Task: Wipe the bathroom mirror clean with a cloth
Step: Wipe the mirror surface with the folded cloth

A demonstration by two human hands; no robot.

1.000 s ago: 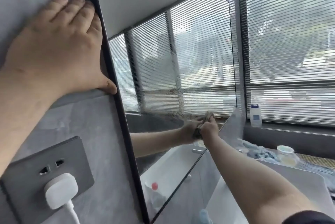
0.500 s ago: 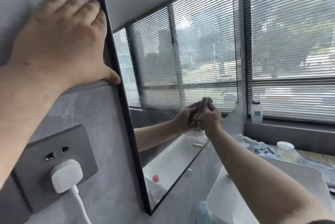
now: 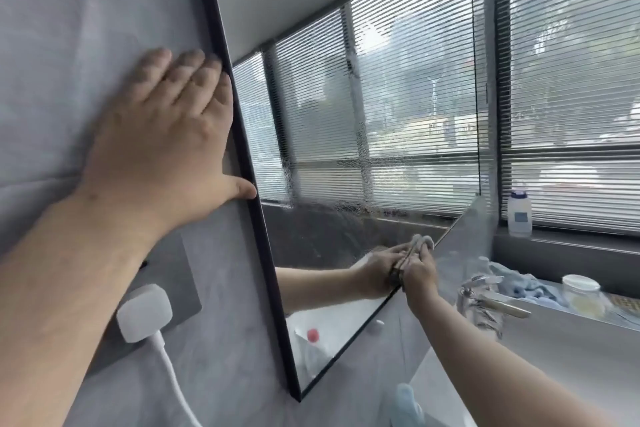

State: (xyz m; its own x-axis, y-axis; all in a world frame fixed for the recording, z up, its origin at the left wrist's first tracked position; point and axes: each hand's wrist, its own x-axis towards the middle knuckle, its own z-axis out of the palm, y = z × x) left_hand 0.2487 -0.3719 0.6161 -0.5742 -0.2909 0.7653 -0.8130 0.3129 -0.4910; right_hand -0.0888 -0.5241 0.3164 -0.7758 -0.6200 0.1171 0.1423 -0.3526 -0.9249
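The black-framed mirror (image 3: 346,115) hangs on the grey wall and reflects the window blinds. Wet streaks and droplets cover its lower half. My right hand (image 3: 419,272) grips a grey cloth (image 3: 423,241) and presses it against the glass near the mirror's lower right edge; its reflection meets it there. My left hand (image 3: 162,146) lies flat on the wall beside the mirror's left frame, fingers straight, thumb touching the frame.
A wall socket with a white plug (image 3: 144,312) and cable sits below my left hand. A chrome faucet (image 3: 485,302), white basin (image 3: 554,367), blue cloth (image 3: 516,283), jar (image 3: 580,293) and a white bottle (image 3: 519,213) on the window sill lie to the right.
My right hand has slid the cloth down along the glass toward the mirror's lower edge. The view has shifted; my left hand stays on the wall.
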